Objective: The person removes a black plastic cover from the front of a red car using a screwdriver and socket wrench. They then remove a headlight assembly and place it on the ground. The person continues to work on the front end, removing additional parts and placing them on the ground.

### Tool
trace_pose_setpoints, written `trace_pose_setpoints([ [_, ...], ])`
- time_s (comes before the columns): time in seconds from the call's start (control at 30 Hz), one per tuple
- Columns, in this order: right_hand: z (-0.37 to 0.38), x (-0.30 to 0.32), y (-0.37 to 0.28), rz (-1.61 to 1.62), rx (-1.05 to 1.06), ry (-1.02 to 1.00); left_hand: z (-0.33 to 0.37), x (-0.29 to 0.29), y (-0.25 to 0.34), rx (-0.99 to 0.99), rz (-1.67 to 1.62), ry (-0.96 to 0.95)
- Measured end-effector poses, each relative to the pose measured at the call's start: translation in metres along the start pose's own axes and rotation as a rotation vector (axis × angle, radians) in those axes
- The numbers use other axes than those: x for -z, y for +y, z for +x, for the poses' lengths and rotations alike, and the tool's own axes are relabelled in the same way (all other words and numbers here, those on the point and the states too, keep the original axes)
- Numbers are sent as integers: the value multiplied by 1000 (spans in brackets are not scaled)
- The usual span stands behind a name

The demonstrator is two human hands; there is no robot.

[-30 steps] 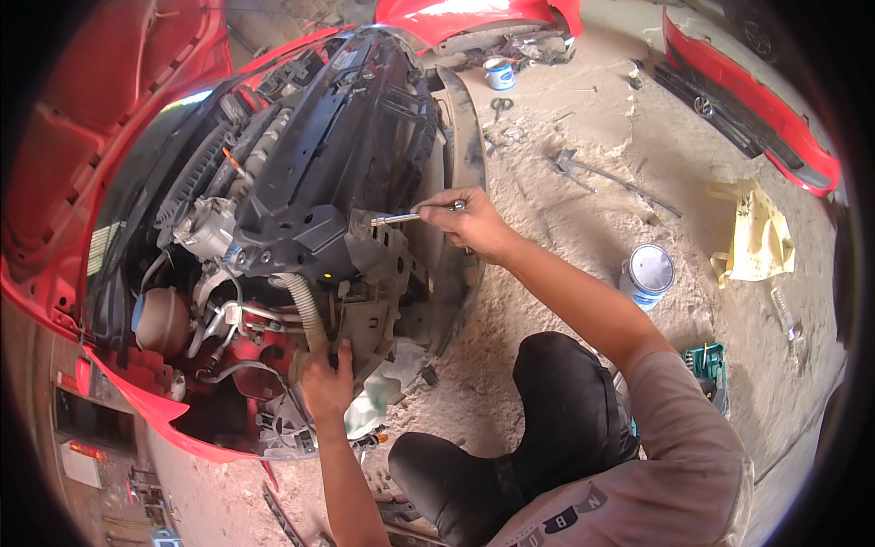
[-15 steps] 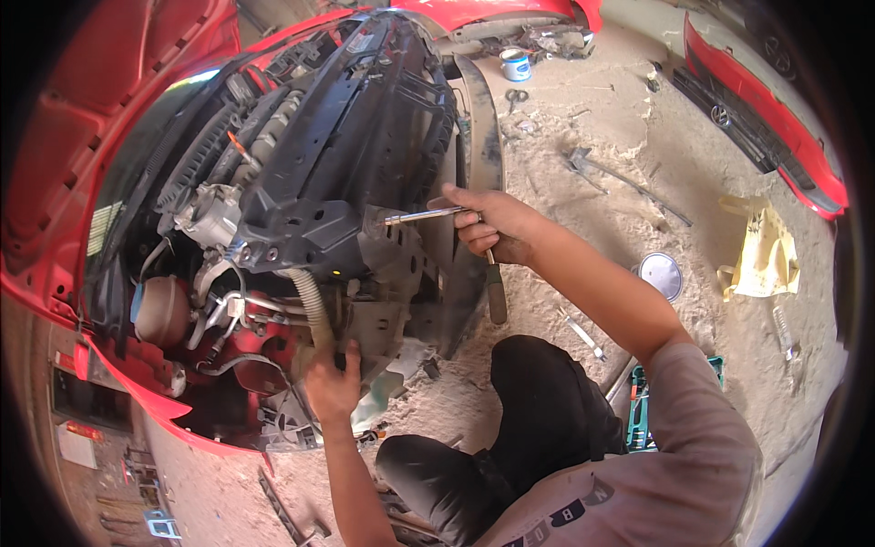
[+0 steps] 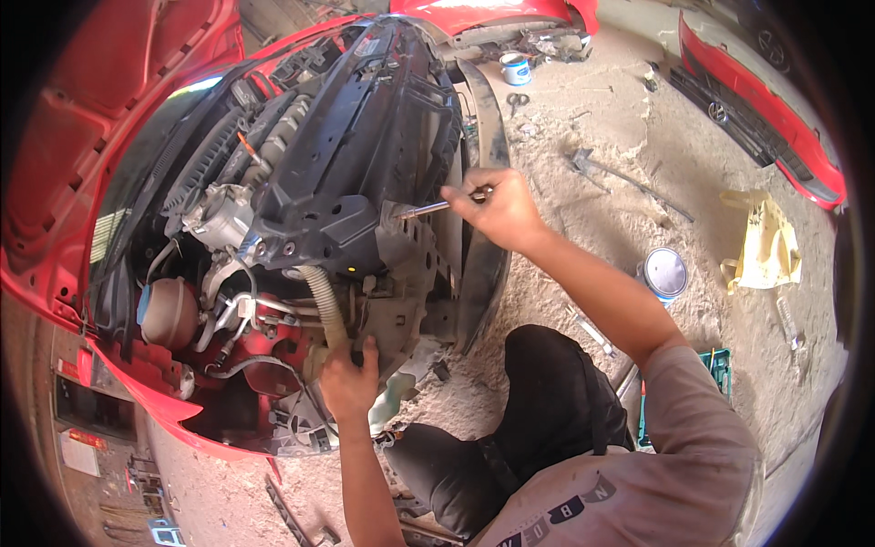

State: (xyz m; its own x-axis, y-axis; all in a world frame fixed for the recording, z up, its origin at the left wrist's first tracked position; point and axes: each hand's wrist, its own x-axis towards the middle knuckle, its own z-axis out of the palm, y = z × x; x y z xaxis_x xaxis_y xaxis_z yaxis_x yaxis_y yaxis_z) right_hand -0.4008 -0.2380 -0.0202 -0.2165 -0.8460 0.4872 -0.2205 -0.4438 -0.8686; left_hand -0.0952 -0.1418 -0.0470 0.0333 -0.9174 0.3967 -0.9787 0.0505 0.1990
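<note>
Socket wrench (image 3: 430, 209) juts left from the right hand (image 3: 499, 208) closed round it, toward the grey bracket (image 3: 397, 239); its handle, below that hand a moment ago, is now hidden, suggesting turning; left hand (image 3: 348, 381), apart, nears the ribbed hose (image 3: 324, 296), grip unclear

My right hand (image 3: 503, 211) hides the handle of the ratchet (image 3: 483, 193); my left hand (image 3: 349, 383) covers the lower end of the hose (image 3: 322, 299).

Count: two hands (image 3: 349, 381) (image 3: 503, 210), one socket wrench (image 3: 428, 210), one ribbed hose (image 3: 323, 301), one round tank (image 3: 170, 313). On the floor (image 3: 561, 269): two cans (image 3: 516, 69) (image 3: 666, 275), one yellow bag (image 3: 767, 242). Red car (image 3: 150, 397): one; its hood (image 3: 100, 128): one.
</note>
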Motion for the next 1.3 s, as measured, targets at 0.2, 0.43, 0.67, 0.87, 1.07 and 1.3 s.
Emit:
trace_pose_setpoints([
  [0.2,18,12,33,-242,542,57,3,-3,4,16,48,-65],
  [0.43,15,31,1,451,-677,-467,1,-4,-1,-29,20,-25],
  [0.67,14,28,24,-188,565,-286,0,-8,-4,-47,6,-8],
  [0.87,17,30,17,-79,224,-400,0,-2,3,-51,13,10],
  [1.07,15,31,14,-250,141,-501,0,-3,2,-39,-3,5],
  [1.3,18,23,25,-250,491,-273,0,-3,1,-45,-27,-5],
])
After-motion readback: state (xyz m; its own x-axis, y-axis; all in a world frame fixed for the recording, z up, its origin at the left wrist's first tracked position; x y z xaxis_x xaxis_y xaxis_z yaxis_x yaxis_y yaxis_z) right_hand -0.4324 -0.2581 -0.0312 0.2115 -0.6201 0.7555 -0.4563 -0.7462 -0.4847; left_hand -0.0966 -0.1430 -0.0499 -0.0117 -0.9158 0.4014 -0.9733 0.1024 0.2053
